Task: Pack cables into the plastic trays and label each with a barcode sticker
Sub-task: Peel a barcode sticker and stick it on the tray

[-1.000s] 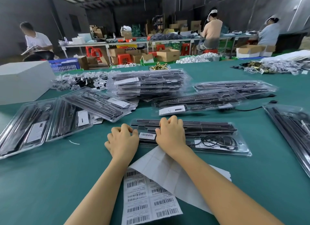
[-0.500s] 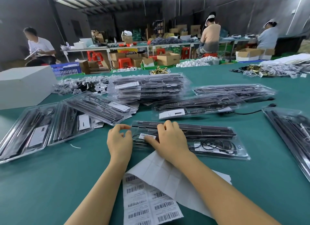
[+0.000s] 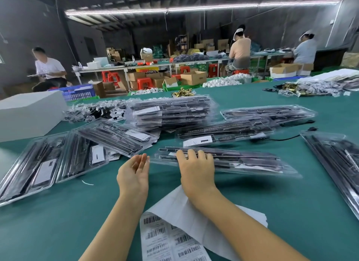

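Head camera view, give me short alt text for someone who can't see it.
A person's right hand grips the near end of a clear plastic tray of black cables above a green table, while the open left hand hovers beside it. A barcode sticker sheet lies under the forearms, with more packed trays around.

Before us on the surface (image 3: 252, 198) lies one tray (image 3: 242, 162), sticker sheets (image 3: 171, 239) nearer, stacked trays (image 3: 171, 113) behind.
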Action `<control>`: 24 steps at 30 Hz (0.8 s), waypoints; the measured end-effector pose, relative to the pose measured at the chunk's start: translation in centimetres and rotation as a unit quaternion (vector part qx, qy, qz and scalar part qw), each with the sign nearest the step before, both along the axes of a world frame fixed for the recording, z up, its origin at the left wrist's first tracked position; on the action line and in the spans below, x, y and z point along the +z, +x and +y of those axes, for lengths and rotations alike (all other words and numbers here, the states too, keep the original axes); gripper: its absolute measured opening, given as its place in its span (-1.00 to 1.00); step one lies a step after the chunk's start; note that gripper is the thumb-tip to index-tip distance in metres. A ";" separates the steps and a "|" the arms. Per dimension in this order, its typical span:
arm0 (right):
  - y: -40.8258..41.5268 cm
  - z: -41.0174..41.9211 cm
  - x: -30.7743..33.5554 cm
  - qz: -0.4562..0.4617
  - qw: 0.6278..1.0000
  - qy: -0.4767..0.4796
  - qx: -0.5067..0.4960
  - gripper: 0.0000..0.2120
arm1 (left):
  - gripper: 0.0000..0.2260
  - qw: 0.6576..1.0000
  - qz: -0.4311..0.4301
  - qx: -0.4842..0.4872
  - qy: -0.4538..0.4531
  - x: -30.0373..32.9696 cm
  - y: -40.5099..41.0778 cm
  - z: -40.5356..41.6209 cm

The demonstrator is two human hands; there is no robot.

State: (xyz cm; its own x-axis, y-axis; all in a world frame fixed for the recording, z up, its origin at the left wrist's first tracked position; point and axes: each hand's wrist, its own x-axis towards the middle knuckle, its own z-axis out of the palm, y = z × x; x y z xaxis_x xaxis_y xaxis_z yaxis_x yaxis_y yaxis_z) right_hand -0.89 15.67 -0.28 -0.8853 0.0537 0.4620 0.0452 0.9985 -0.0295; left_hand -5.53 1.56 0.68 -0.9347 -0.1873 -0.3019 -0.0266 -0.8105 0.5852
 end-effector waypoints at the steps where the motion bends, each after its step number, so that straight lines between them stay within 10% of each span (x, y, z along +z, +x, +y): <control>1: -0.1 0.0 0.5 0.013 1.000 -0.009 0.002 -0.47 | -0.89 1.000 0.001 0.004 -0.005 0.1 0.2 0.2; 4: 0.3 0.5 2.9 0.069 0.998 -0.011 0.003 -0.52 | -0.83 0.972 -0.034 0.028 -0.230 -0.2 1.4 2.1; 6: 0.4 1.9 5.4 0.104 0.994 -0.028 0.006 -0.62 | -0.79 0.894 0.029 0.037 -0.445 -0.6 3.3 4.2; 10: 1.5 6.7 11.0 0.234 0.961 -0.147 0.030 -0.82 | -0.69 0.623 0.361 -0.153 -0.677 -1.0 6.2 7.3; 12: 3.0 9.3 13.0 0.284 0.927 -0.241 0.049 -0.84 | -0.58 0.438 0.432 -0.234 -0.753 -2.0 6.9 7.9; 14: 4.4 11.8 14.5 0.350 0.873 -0.334 0.061 -0.89 | -0.57 0.323 0.437 -0.253 -0.800 -3.3 7.3 8.2; 19: 4.6 15.2 14.8 0.482 0.591 -0.643 0.070 -0.95 | -0.54 0.301 0.401 -0.279 -0.819 -3.9 6.7 8.1; 22: 2.6 16.6 12.1 0.310 0.526 -0.789 -0.068 -0.81 | -0.53 0.302 0.396 -0.278 -0.822 -4.1 6.7 8.1; 24: 1.2 17.1 9.8 0.209 0.417 -0.879 -0.100 -0.74 | -0.54 0.299 0.394 -0.278 -0.823 -4.1 6.7 8.1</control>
